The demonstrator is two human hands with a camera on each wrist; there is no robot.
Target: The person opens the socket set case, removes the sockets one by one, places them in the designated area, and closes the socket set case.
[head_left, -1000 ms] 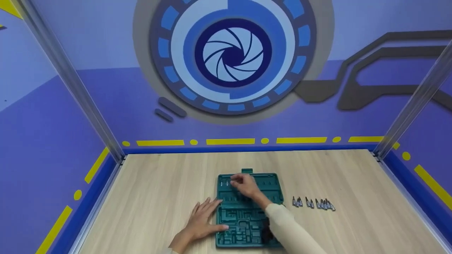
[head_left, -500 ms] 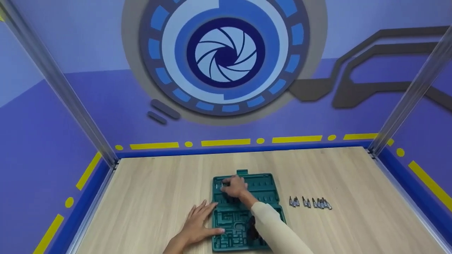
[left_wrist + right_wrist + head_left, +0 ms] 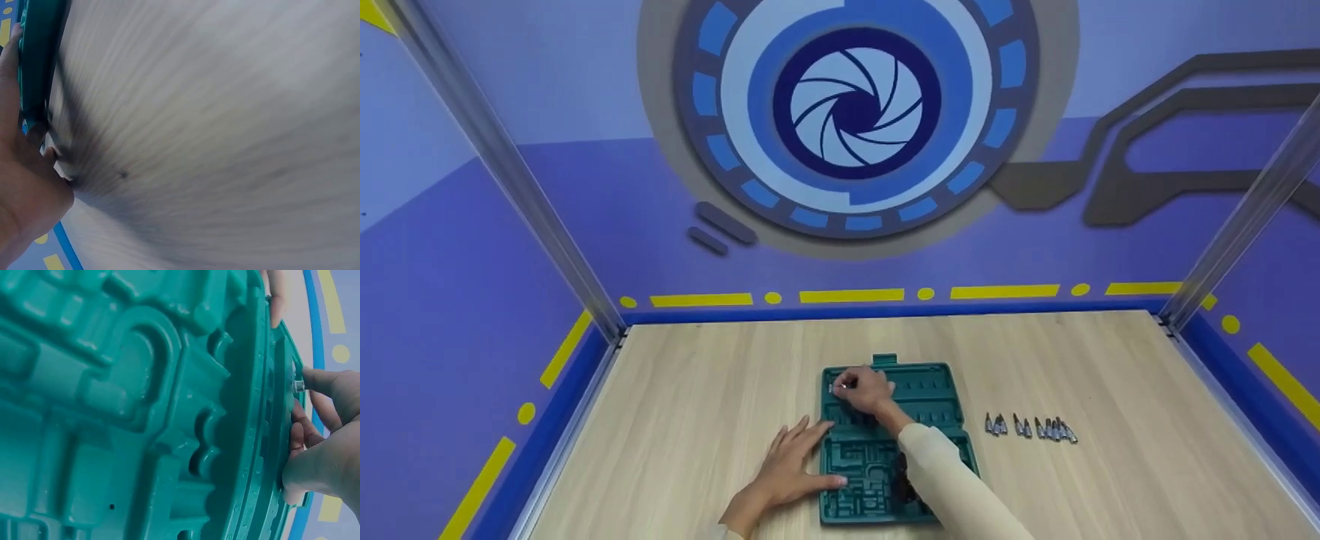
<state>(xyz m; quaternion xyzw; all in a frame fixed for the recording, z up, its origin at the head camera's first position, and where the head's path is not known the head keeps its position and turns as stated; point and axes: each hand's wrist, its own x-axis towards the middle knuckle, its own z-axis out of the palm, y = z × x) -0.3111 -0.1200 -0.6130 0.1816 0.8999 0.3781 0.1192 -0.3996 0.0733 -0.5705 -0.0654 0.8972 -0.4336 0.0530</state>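
Note:
A green plastic tool case (image 3: 859,517) lies unfolded on the table, its moulded slots facing up. My left hand (image 3: 791,469) rests on its left edge with fingers spread, the thumb over the lower half. In the left wrist view, that hand (image 3: 28,191) lies along the case's side wall (image 3: 39,56). My right hand (image 3: 866,390) is over the upper left of the case, thumb and finger pinching a small silver bit (image 3: 844,386). The right wrist view shows the bit's round metal end (image 3: 298,386) close by the fingertips of the right hand (image 3: 326,439).
Several small metal bits (image 3: 1054,430) lie in a loose row on the wooden table (image 3: 1110,375) right of the case. A dark object (image 3: 904,480) in the lower half is partly covered by the right sleeve (image 3: 952,480). Blue printed panels (image 3: 585,225) enclose the table.
My right hand has moved slightly left over the upper slots, fingertips now at a silver bit there. The left hand keeps its place on the case edge. The head view has shifted slightly.

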